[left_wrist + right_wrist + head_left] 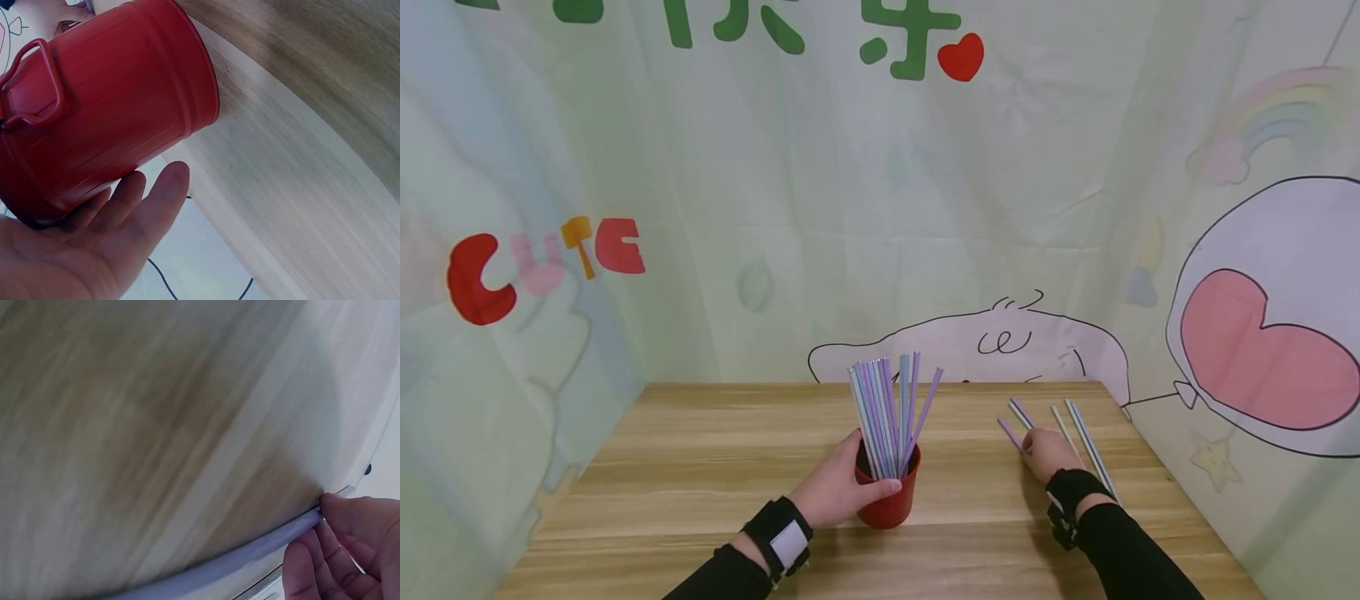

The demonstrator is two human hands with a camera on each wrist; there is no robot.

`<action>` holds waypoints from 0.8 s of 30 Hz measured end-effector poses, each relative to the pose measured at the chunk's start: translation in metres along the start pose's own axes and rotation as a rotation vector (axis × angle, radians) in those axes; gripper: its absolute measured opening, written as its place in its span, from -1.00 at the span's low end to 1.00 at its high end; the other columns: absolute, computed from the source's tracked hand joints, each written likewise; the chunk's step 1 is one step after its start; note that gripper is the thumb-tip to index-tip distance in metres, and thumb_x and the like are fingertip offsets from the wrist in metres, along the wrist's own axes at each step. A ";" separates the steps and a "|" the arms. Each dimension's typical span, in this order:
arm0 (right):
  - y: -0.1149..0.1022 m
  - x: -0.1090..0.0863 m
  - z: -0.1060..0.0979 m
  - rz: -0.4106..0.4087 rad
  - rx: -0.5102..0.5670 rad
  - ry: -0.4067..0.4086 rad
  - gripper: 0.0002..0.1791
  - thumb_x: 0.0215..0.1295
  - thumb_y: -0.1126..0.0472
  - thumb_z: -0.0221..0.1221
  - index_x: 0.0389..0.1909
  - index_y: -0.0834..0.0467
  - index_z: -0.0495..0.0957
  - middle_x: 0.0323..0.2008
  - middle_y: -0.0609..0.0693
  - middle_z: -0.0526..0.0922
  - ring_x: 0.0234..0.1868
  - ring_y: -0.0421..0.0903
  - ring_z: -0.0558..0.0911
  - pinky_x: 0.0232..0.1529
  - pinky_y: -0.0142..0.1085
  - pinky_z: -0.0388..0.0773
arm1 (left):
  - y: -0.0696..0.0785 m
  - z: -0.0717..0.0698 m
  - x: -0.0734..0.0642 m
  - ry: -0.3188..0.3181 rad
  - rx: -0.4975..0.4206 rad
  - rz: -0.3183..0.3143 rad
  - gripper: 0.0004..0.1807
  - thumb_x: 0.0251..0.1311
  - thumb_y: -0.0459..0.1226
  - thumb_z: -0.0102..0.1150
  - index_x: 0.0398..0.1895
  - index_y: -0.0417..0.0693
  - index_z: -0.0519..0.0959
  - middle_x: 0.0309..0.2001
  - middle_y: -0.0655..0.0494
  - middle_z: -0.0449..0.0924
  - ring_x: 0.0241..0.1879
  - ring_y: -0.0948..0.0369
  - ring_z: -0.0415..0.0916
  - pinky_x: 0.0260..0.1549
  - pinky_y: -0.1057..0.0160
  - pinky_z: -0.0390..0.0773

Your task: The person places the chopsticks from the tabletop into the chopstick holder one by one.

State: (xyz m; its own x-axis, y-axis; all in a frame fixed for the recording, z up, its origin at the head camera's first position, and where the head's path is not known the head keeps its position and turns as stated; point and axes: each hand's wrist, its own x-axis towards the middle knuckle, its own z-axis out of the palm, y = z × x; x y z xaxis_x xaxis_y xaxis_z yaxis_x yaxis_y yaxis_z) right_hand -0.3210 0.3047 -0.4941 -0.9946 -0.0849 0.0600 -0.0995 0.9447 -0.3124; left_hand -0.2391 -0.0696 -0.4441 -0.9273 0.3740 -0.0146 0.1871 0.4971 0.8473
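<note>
Straw (219, 567), pinched near one end by the right hand (1051, 454), right of the red bucket (887, 510) that the left hand (831, 492) grips, looks light, smooth and crushable, so a gentle end-hold should suit.

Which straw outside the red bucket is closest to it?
The purple straw that's leftmost of the loose ones, its visible end poking out beside the right hand. The other loose straws lie farther right.
</note>
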 end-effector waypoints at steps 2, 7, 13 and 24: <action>-0.002 0.000 0.000 -0.010 -0.002 0.000 -0.90 0.24 0.33 0.30 -0.27 0.28 0.65 -0.27 0.19 0.73 -0.20 0.11 0.69 -0.10 0.03 0.64 | 0.000 0.000 0.000 -0.001 -0.003 0.003 0.02 0.12 0.16 0.43 0.56 0.23 0.09 0.44 0.05 0.35 0.33 -0.03 0.44 0.24 -0.34 0.47; -0.006 0.002 -0.002 -0.006 0.004 -0.031 -0.80 0.22 0.35 0.28 -0.15 0.33 0.68 -0.29 0.18 0.73 -0.25 0.07 0.67 -0.13 0.01 0.65 | 0.000 0.000 0.000 -0.001 0.004 0.016 0.02 0.12 0.16 0.42 0.57 0.19 0.08 0.45 0.02 0.34 0.33 -0.04 0.44 0.24 -0.35 0.47; -0.017 0.005 -0.018 0.014 0.136 -0.036 -0.66 0.28 0.34 0.22 0.06 0.37 0.61 -0.26 0.16 0.67 -0.29 0.02 0.59 -0.24 -0.09 0.60 | 0.001 0.001 0.000 -0.005 -0.002 0.010 0.02 0.14 0.15 0.42 0.57 0.21 0.07 0.46 0.03 0.33 0.34 -0.04 0.42 0.26 -0.36 0.45; -0.053 0.006 -0.052 0.031 0.427 0.074 -0.62 0.35 0.28 0.18 0.17 0.27 0.50 -0.18 0.15 0.63 -0.25 -0.03 0.65 -0.31 -0.26 0.65 | -0.001 0.000 0.000 0.008 0.010 0.019 0.01 0.15 0.14 0.41 0.57 0.17 0.07 0.47 0.00 0.32 0.36 -0.07 0.41 0.27 -0.36 0.42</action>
State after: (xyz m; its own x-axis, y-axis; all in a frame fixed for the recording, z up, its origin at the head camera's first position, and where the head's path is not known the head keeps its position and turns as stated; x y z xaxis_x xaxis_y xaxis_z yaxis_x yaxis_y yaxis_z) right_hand -0.3202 0.2706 -0.4278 -0.9940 -0.0206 0.1072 -0.0883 0.7291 -0.6787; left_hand -0.2391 -0.0695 -0.4447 -0.9261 0.3773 0.0054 0.2077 0.4977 0.8421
